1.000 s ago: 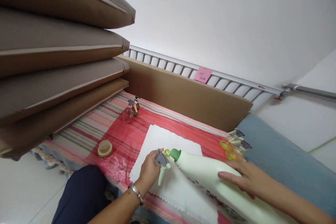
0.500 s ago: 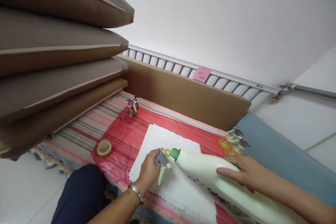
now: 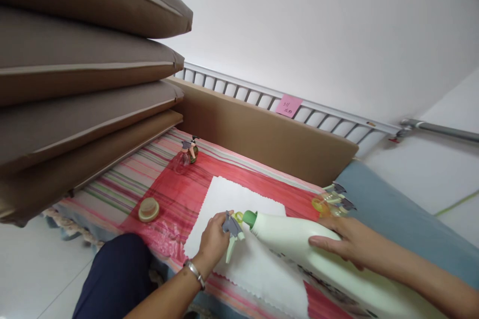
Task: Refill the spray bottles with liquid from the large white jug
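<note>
My left hand (image 3: 214,240) is closed around a trigger spray head (image 3: 232,229) with a grey top and a pale green trigger. Beside it shows a yellow ring (image 3: 238,217), perhaps a small bottle's neck; what lies below it is hidden. In my right hand (image 3: 348,244) is a large pale green bottle (image 3: 299,234), tipped nearly level, fingers over its upper side. Its darker green mouth (image 3: 249,218) points left and lies right by the yellow ring; whether they touch I cannot tell. Under both hands is a white cloth (image 3: 232,199) with zigzag edges.
A round cream cap (image 3: 148,209) lies left on the red sheet (image 3: 168,189). Small spray bottles (image 3: 182,159) stand behind it, others (image 3: 333,204) at the right. A cardboard panel (image 3: 262,132) closes the back. Stacked brown cushions (image 3: 93,79) overhang the left side.
Hardly anything differs. The large bottle and both hands keep nearly the same place, and the red sheet's near left edge looks slightly shifted.
</note>
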{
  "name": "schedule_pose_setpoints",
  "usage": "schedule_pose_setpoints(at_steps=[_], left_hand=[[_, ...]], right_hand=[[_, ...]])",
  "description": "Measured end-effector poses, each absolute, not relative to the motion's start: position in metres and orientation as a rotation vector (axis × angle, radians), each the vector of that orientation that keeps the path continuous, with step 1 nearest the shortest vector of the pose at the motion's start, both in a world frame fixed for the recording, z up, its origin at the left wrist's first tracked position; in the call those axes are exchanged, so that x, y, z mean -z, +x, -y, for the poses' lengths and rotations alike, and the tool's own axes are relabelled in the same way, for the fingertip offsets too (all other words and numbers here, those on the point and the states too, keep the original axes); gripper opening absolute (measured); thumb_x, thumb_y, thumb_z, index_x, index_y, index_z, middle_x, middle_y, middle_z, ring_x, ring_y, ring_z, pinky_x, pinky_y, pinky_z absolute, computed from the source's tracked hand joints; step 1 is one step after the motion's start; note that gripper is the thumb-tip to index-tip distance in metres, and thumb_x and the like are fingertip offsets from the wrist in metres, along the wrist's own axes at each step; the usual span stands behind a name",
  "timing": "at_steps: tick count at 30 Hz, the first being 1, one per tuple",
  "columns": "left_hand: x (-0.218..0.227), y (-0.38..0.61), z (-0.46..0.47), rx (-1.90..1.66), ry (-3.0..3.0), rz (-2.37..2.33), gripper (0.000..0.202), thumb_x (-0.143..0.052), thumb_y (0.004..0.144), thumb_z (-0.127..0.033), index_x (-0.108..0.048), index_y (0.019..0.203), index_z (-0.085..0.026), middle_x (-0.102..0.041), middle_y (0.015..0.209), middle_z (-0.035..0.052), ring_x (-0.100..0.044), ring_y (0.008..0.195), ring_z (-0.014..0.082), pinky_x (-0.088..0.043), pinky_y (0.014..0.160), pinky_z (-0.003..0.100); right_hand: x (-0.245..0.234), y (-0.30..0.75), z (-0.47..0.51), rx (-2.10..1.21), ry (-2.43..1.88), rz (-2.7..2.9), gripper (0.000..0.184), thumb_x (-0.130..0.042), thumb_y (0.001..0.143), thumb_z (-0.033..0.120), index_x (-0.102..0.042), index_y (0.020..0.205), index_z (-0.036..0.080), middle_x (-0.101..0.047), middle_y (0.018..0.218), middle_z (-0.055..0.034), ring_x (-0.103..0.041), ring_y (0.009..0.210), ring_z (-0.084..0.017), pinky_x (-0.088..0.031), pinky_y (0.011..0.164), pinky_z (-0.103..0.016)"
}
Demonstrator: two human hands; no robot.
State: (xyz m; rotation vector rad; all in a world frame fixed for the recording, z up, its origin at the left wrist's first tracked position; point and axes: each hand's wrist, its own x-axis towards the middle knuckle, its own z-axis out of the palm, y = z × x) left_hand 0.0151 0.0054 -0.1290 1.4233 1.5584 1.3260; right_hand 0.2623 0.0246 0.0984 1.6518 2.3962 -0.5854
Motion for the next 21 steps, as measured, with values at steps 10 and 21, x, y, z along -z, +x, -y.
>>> schedule_pose_setpoints(at_steps=[10,21], left_hand=[[0.1279,0.0160,-0.0046,-1.321,1.450,-1.573,0.054,-0.046,0.066,-0.005,-0.060,0.115,-0.024,-0.063,0.118,0.0031,-0.055,0.109,0.0200,-0.040,0.097,0.032],[0.1220,0.0152,-0.0016,-1.283,1.405,-1.582,0.056,-0.046,0.065,-0.005,-0.060,0.115,-0.026,-0.063,0.118,0.0012,-0.054,0.110,0.0200,-0.039,0.097,0.031]], right_hand=[[-0.1074,0.2546,-0.0213,0.617,1.633,-2.408,0.042,-0.048,0.080,0.053,-0.061,0.083,0.013,-0.059,0.067,-0.0045,-0.053,0.046,-0.014,-0.039,0.035,-0.022],[-0.1062,0.2579,-0.0274,0.634,1.626,-2.401,0.041,-0.047,0.082,0.052,-0.062,0.082,0.014,-0.061,0.071,-0.0064,-0.057,0.050,-0.016,-0.041,0.035,-0.022]])
